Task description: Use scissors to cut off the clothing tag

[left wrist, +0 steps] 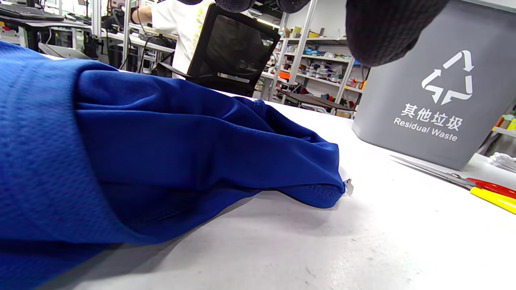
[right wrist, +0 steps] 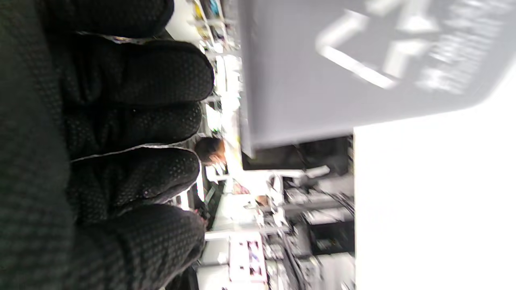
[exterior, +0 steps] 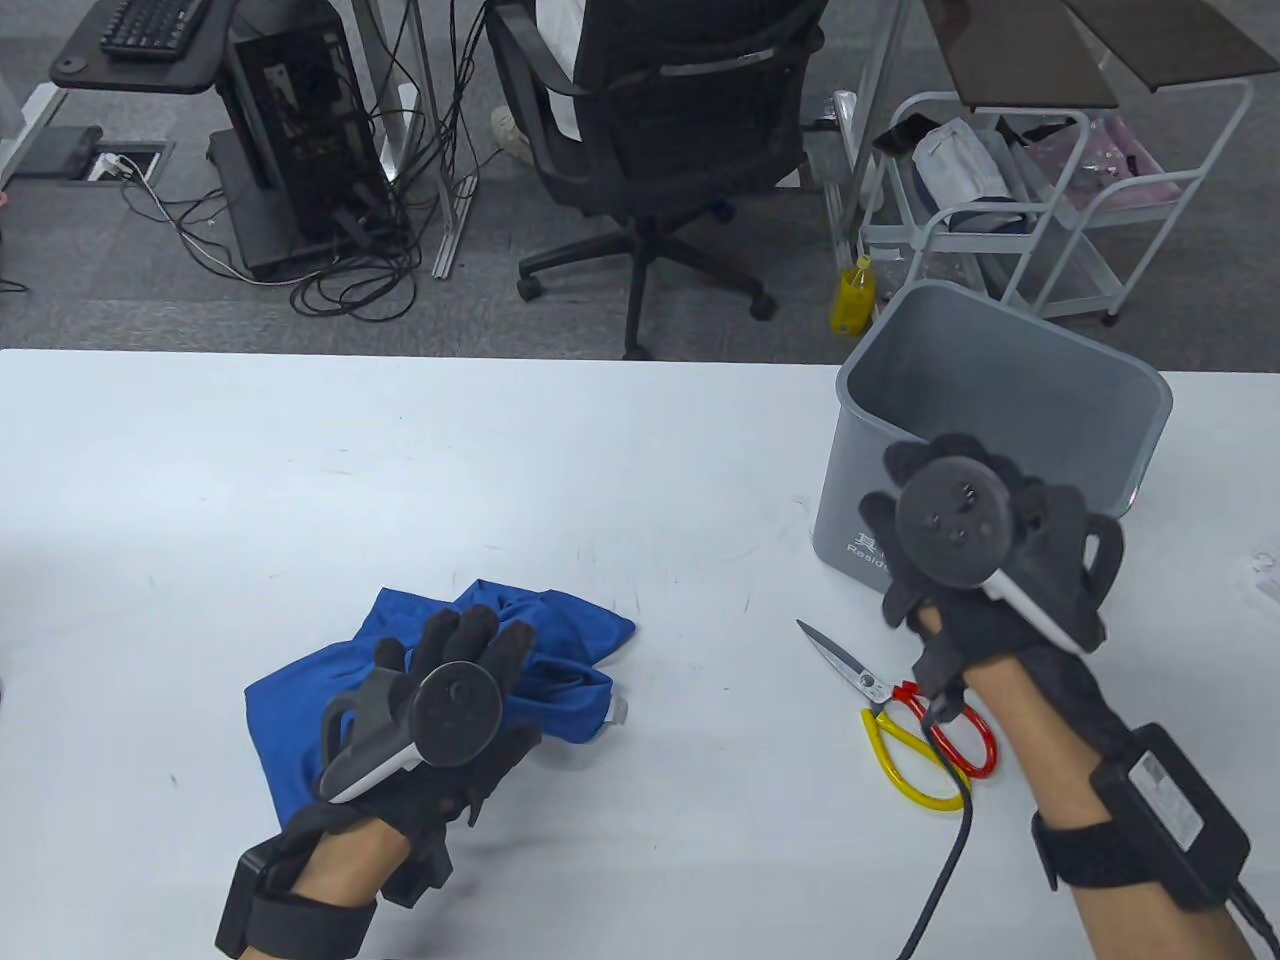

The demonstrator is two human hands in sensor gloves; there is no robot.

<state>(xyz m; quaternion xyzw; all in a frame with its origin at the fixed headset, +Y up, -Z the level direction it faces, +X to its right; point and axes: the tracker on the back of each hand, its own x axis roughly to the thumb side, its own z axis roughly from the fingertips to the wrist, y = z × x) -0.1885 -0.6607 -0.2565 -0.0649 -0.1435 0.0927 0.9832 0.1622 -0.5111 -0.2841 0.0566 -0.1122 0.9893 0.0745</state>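
A crumpled blue garment (exterior: 560, 640) lies on the white table at the front left. A small white tag (exterior: 617, 710) sticks out at its right edge; it also shows in the left wrist view (left wrist: 348, 186). My left hand (exterior: 450, 680) hovers over the garment (left wrist: 141, 149) with its fingers (left wrist: 387, 32) stretched out, holding nothing. Scissors (exterior: 900, 712) with one red and one yellow handle lie shut on the table, seen also in the left wrist view (left wrist: 475, 185). My right hand (exterior: 980, 560) is raised above the scissors, in front of the bin, and looks empty; its fingers (right wrist: 133, 133) lie side by side.
A grey waste bin (exterior: 1000, 400) labelled Residual Waste stands on the table at the back right, seen close in the left wrist view (left wrist: 435, 92) and the right wrist view (right wrist: 342, 60). A black cable (exterior: 945, 860) runs from my right wrist towards the front edge.
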